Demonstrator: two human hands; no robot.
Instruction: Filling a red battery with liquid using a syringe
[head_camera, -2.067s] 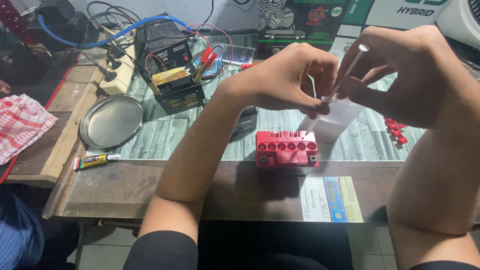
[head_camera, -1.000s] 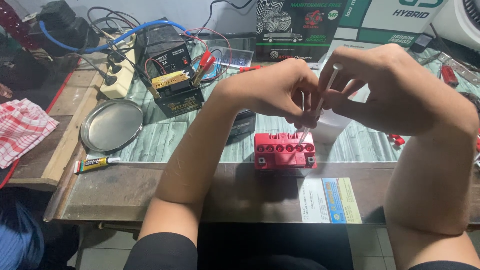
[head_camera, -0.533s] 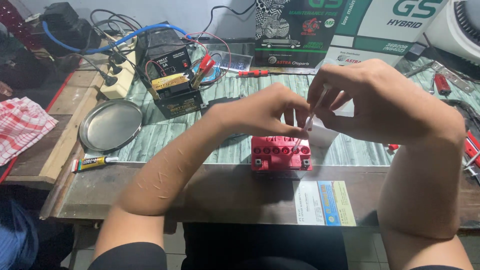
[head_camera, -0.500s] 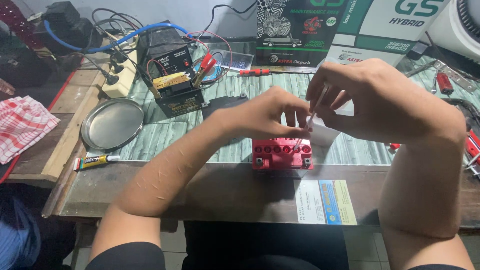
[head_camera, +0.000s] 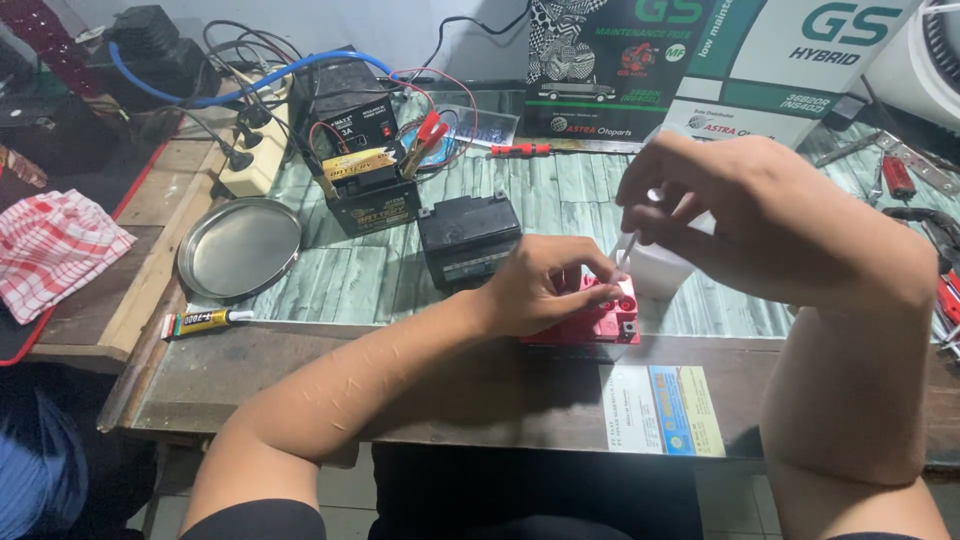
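Most of the red battery (head_camera: 612, 322) hidden under the left hand (head_camera: 545, 290), white container (head_camera: 655, 268) behind the battery largely covered by the right hand (head_camera: 745, 225), thin object pinched in the right fingers too small to identify, fan right of the battery cut off by the frame edge

bare tabletop (head_camera: 400, 280) left of red battery (head_camera: 605, 322), black battery (head_camera: 468, 235) close behind
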